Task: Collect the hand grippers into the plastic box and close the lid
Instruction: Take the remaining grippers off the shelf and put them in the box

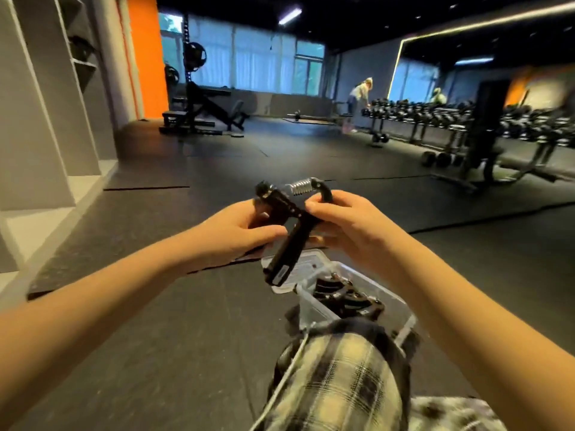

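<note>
Hand gripper (284, 256) is up in the air above the clear plastic box (314, 306), both grips on it.
Left grip (242, 228) curls round the black body and right grip (348, 225) pinches the curved arm beside the spring; it looks rigid, dense and sturdy, best taken by the long handle. Other hand grippers (345, 293) already crowd the box and could snag it going in. What looks like the lid (311, 262) lies just beyond, and a plaid-clad knee (342, 368) presses in at the near rim, all on black floor mats (155, 306).
</note>
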